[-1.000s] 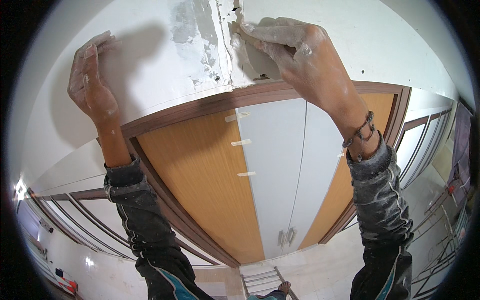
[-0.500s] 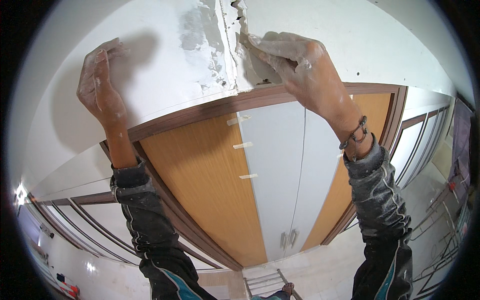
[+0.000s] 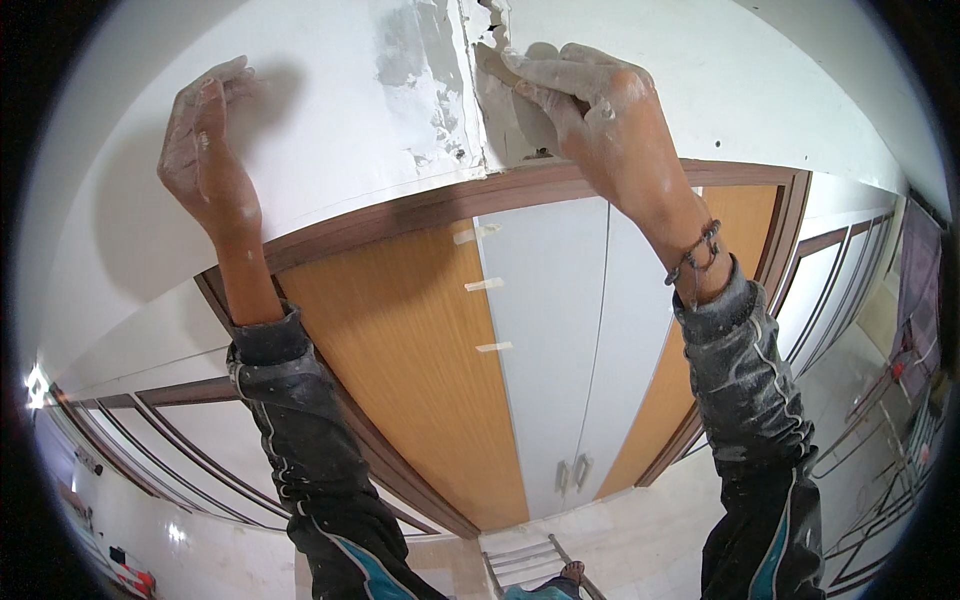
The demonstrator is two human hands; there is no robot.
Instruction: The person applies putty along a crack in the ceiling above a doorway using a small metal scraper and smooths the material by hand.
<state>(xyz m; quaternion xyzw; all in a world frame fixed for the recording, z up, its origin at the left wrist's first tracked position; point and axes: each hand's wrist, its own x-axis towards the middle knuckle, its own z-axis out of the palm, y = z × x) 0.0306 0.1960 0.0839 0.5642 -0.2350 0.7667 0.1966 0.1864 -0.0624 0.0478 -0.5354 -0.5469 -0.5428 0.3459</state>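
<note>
My left hand (image 3: pixel 210 150), dusted white, is raised at the white wall panel (image 3: pixel 310 120), its fingers stretched out with nothing seen in them. A shadow falls on the panel beside it. My right hand (image 3: pixel 610 120), also powdery, is at the ragged vertical joint (image 3: pixel 478 90) above the wardrobe. Its thumb and index finger are closed together near the torn edge of the joint. Whatever may be between those fingertips is hidden or too small to name. Grey filler patches (image 3: pixel 400 60) mark the panel left of the joint.
Below the panel runs a brown wooden frame (image 3: pixel 400 215) around wood-tone panels (image 3: pixel 400 350) and pale grey doors (image 3: pixel 545 350) with strips of tape (image 3: pixel 484 284). A metal ladder (image 3: pixel 525 565) stands under me with a foot on it. More metal frames (image 3: pixel 900 470) stand at the right.
The view has shifted slightly, so the joint sits a little higher and further right. Both hands appear a bit higher in the picture, with nearly the same poses.
</note>
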